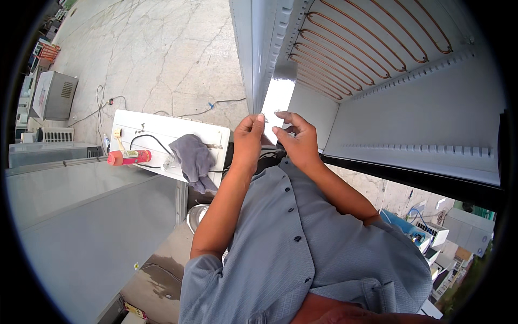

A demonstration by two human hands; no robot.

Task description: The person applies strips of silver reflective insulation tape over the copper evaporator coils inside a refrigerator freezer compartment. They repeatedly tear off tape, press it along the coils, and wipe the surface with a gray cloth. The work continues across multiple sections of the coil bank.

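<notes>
A long shiny silvery-white strip (pixel 279 96) stretches from between my hands toward the cabinet's inner side; it looks like foil. My left hand (pixel 249 139) is closed, its thumb and forefinger pinching the strip's left edge. On the other side my right hand (pixel 300 141) has its fingers curled at the strip's right edge, thumb and forefinger tips over its face with a small gap between them. Both hands are in front of my grey buttoned shirt, beside the open white cabinet (pixel 415 121). Copper tubing (pixel 350 40) runs in loops along one of its walls.
To the left, a white panel (pixel 127 121) bears a grey cloth (pixel 191 156), a pink-red bottle (pixel 129 157), a brush (pixel 118 136) and a black cable. A large grey metal box (pixel 81 227) stands below it. Cables cross the cracked concrete floor (pixel 162 54); a metal bowl (pixel 195 217) sits near my left arm.
</notes>
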